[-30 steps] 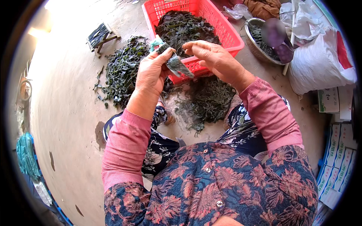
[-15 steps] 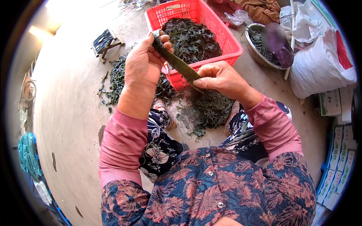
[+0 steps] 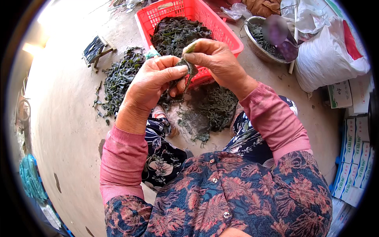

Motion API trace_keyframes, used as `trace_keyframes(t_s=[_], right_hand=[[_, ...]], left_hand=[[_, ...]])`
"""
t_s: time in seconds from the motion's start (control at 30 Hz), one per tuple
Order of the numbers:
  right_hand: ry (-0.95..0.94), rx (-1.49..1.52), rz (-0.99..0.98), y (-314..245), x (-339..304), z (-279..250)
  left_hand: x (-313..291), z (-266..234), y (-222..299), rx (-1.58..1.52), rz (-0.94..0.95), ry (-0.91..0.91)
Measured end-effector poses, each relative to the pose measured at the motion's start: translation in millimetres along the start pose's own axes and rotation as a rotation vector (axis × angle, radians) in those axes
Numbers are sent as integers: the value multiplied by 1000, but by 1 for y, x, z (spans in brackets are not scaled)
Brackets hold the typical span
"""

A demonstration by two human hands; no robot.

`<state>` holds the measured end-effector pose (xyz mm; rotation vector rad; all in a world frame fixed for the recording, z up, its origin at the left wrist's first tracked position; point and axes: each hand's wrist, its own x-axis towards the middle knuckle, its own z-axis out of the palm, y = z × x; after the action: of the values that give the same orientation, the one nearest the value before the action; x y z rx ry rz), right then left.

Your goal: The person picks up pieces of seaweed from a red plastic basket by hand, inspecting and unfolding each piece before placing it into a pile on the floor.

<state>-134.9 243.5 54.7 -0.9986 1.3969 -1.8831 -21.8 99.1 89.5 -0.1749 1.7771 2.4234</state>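
A dark green strip of kelp [image 3: 192, 71] is folded or bunched between my two hands, above the near side of a red plastic basket [image 3: 236, 46]. My left hand [image 3: 147, 85] pinches it between thumb and fingers. My right hand [image 3: 221, 65] pinches a paler end of it, close beside the left fingertips. Dark kelp [image 3: 177, 35] is heaped inside the basket. More loose kelp [image 3: 122, 79] is spread on the floor to the left, and a finer, shredded-looking pile [image 3: 217, 107] lies between my feet.
A small folding stool [image 3: 98, 52] stands at the left. On the right are a metal basin [image 3: 260, 50] holding greens, a full white sack [image 3: 331, 65] and stacked cartons [image 3: 351, 158]. A teal bundle [image 3: 31, 177] lies at the far left edge.
The kelp strip was stretched out flat between my hands and is now bunched up. My right hand has moved up and left, and my left hand has come down to meet it.
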Motion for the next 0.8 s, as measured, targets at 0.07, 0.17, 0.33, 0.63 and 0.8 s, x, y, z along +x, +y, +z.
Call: trace_keyframes(t_s=[0.07, 0.17, 0.33, 0.63, 0.8], right_hand=[[5, 95, 53, 4, 3, 5], [-82, 218, 168, 12, 2, 4], [-177, 267, 222, 14, 0, 4], [-97, 6, 104, -1, -9, 10], [-166, -63, 83, -3, -9, 10]], left_hand=[[-3, 1, 1, 93, 26, 26], [-7, -1, 3, 150, 33, 15], [-6, -7, -5, 245, 104, -6], [-4, 0, -21, 925, 435, 679], [-12, 0, -22, 146, 153, 382]])
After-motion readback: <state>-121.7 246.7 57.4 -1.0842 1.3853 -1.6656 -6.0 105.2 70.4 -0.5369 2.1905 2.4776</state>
